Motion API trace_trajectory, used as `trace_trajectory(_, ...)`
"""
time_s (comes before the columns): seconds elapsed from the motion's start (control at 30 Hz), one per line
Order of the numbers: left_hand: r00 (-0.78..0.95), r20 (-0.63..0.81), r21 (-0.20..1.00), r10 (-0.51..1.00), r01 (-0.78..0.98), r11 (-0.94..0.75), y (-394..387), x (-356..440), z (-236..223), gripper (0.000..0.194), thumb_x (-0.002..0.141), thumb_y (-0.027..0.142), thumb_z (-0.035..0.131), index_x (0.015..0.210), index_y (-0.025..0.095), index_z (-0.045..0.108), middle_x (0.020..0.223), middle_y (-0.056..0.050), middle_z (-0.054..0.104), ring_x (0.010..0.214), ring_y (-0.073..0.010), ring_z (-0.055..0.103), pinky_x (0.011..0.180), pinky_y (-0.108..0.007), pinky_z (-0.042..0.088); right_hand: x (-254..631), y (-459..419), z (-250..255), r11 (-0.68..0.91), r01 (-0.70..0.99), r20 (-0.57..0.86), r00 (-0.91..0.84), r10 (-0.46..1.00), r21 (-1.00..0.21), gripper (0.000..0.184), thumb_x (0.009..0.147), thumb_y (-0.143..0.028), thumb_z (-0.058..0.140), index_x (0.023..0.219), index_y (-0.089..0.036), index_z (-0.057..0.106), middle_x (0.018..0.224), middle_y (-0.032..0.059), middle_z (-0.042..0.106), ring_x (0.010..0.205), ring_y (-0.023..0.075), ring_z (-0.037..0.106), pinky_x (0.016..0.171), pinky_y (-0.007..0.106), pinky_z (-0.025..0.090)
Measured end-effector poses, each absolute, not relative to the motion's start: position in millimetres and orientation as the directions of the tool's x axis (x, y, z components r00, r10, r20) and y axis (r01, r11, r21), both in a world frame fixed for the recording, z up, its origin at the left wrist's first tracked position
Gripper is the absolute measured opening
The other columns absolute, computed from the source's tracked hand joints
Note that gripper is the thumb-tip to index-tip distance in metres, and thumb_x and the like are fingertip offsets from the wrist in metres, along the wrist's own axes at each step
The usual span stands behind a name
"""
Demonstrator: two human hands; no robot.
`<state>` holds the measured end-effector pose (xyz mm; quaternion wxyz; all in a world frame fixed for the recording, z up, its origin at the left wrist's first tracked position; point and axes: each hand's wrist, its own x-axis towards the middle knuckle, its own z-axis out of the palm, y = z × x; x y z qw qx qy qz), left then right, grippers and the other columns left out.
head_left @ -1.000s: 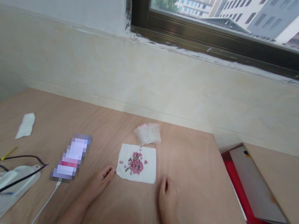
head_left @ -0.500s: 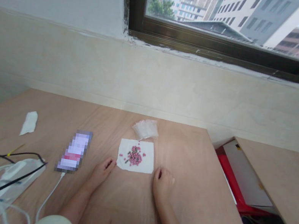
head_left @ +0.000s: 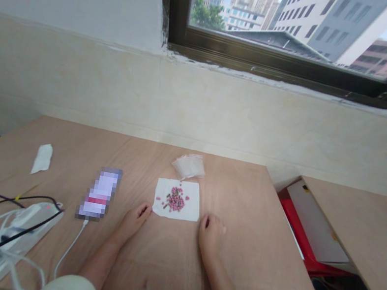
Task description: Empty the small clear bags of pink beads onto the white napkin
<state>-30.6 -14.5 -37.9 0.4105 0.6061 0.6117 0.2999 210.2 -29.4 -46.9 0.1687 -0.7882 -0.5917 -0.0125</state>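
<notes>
Pink beads lie heaped mid-sheet; the white paper presumably keeps them gathered. Plastic bags at 12 o'clock. Left hand at 8, right hand at 4, both loosely fisted, flanking the sheet; palms hidden.

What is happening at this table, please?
A person sits with both hands loosely curled on the wooden table, and no item shows in either. The left hand and the right hand lie on either side of a white sheet, close to its near corners. On the sheet is a loose heap of small pink and dark pieces. Clear plastic bags lie just beyond it.
</notes>
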Motion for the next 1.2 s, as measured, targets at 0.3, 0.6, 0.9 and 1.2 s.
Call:
trace_trajectory(0.3, 0.059, -0.165, 0.868, 0.984, 0.482, 0.117, -12.7, -30.0, -38.3, 0.029, 0.075, 0.040, 0.038, 0.064, 0.017, 0.050, 0.052, 0.006, 0.042, 0.052, -0.0110, 0.041, 0.050, -0.018, 0.029, 210.7, -29.4, -48.6, -0.235, 0.941, 0.224, 0.291, 0.930, -0.245, 0.028, 0.080, -0.023, 0.035, 0.061, -0.015, 0.054, 0.062, 0.0064, 0.058, 0.062, 0.0149, 0.050, 0.059, 0.026, 0.024)
trace_trajectory(0.6, 0.048, -0.200, 0.871, 0.979, 0.466, 0.155, -13.3, -29.7, -37.9, 0.031, 0.075, 0.044, 0.037, 0.066, 0.017, 0.049, 0.051, 0.006, 0.037, 0.050, -0.0108, 0.038, 0.049, -0.019, 0.027, 211.0, -28.4, -50.2, -0.237, 0.940, 0.233, 0.294, 0.927, -0.246, 0.028, 0.080, -0.023, 0.034, 0.062, -0.015, 0.054, 0.062, 0.0060, 0.057, 0.061, 0.0153, 0.049, 0.059, 0.026, 0.025)
trace_trajectory(0.9, 0.048, -0.197, 0.871, 0.979, 0.468, 0.152, -12.5, -30.1, -39.2, 0.029, 0.074, 0.042, 0.038, 0.066, 0.017, 0.050, 0.052, 0.006, 0.038, 0.052, -0.0108, 0.039, 0.050, -0.018, 0.029, 210.4, -28.7, -47.7, -0.227, 0.933, 0.237, 0.296, 0.925, -0.278, 0.030, 0.080, -0.025, 0.034, 0.061, -0.014, 0.053, 0.063, 0.0064, 0.057, 0.061, 0.0149, 0.048, 0.059, 0.025, 0.025)
trace_trajectory(1.2, 0.036, -0.199, 0.873, 0.979, 0.461, 0.161, -12.4, -29.0, -32.5, 0.029, 0.073, 0.042, 0.040, 0.066, 0.017, 0.052, 0.051, 0.006, 0.038, 0.051, -0.0104, 0.039, 0.048, -0.018, 0.029, 213.0, -27.8, -51.6, -0.217, 0.921, 0.243, 0.302, 0.922, -0.322, 0.033, 0.081, -0.028, 0.033, 0.058, -0.015, 0.052, 0.059, 0.0054, 0.055, 0.058, 0.0142, 0.047, 0.058, 0.025, 0.026)
